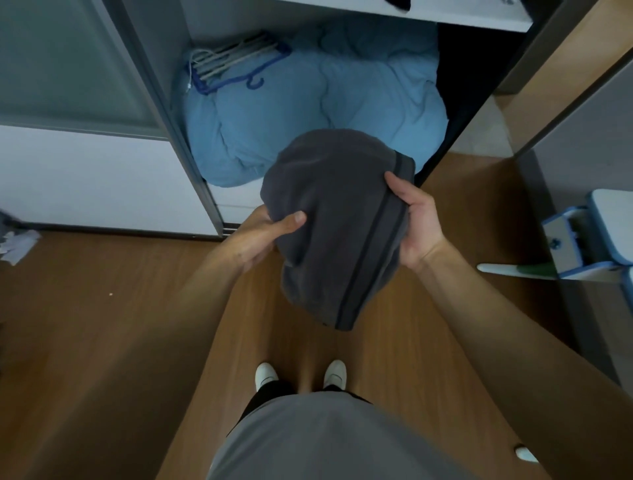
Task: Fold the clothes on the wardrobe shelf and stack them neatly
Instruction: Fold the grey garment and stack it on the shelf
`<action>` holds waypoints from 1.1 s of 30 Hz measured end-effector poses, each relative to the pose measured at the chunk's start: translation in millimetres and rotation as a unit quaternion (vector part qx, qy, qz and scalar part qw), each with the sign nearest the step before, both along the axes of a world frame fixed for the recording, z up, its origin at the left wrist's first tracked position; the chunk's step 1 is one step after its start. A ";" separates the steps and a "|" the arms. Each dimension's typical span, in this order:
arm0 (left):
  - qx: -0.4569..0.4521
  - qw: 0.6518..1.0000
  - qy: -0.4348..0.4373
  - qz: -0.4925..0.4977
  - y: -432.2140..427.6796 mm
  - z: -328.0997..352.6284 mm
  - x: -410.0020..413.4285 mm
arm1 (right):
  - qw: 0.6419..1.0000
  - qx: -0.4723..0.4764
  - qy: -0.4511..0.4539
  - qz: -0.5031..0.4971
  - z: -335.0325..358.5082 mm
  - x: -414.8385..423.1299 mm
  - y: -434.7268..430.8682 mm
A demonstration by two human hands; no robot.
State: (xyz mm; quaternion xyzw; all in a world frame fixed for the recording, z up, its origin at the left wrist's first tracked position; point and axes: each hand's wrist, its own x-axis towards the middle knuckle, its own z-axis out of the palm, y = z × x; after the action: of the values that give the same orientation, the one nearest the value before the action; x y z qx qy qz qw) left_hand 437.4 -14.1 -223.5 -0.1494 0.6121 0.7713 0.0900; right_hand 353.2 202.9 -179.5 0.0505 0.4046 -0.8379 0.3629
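Note:
A dark grey garment (337,219) with a darker stripe along its right edge is folded over and held in the air in front of the open wardrobe. My left hand (263,236) grips its left side, thumb on top and fingers underneath. My right hand (412,222) grips its right, striped side, thumb on top of the cloth. The garment's lower end hangs down toward the floor. A white wardrobe shelf (472,15) shows at the top edge, with a bit of dark cloth (399,4) on it.
A light blue duvet (308,113) fills the wardrobe bottom, with a bundle of blue and grey hangers (229,65) on it. A sliding door (68,68) stands at left. A blue and white stool (589,236) sits at right. Wooden floor (102,325) lies underfoot.

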 end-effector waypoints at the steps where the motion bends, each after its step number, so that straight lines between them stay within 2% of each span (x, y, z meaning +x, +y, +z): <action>1: 0.019 1.000 0.005 0.013 2.8 -0.6 -3.0 | 1.000 0.000 -0.002 -0.001 1.7 -1.0 1.5; 4: 0.048 0.998 0.031 0.037 6.2 -2.0 -12.2 | 1.000 0.009 -0.002 -0.013 4.4 -4.9 8.1; 7: 0.061 0.998 0.030 0.007 4.0 -0.4 -17.6 | 1.000 0.004 -0.006 -0.021 4.3 -6.9 15.0; 11: 0.080 0.995 -0.029 -0.053 7.9 -3.1 -20.9 | 0.999 -0.019 -0.023 -0.023 6.2 -5.6 16.7; 15: 0.103 0.987 -0.106 -0.070 17.3 -7.4 -23.6 | 0.999 0.018 -0.026 -0.018 7.2 -6.0 12.2; 18: 0.130 0.982 -0.110 -0.084 13.9 -10.5 -20.3 | 0.999 0.027 -0.019 -0.030 7.1 -14.1 19.7; 20: 0.111 0.985 -0.093 -0.098 11.2 -11.0 -18.5 | 0.998 0.048 -0.011 -0.038 4.8 -22.8 28.5; 23: 0.091 0.993 -0.070 -0.041 12.5 -6.7 -21.8 | 0.994 0.090 -0.029 -0.048 -7.9 -32.2 39.7; 26: 0.117 0.990 -0.075 0.013 17.4 1.4 -27.1 | 0.989 0.138 -0.049 -0.035 -27.1 -28.9 47.4; 30: 0.138 0.982 -0.100 0.079 14.2 10.0 -28.5 | 0.959 0.267 0.030 0.091 -49.2 -10.7 46.3; 33: 0.121 0.981 -0.110 0.100 -3.2 16.3 -32.2 | 0.962 0.252 0.040 0.097 -53.5 -8.1 33.5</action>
State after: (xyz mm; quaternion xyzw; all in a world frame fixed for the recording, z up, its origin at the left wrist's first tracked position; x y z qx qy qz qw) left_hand 405.2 -17.3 -207.2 -0.2818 0.4826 0.8237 0.0964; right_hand 345.0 236.4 -232.9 0.0674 0.6200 -0.6709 0.4012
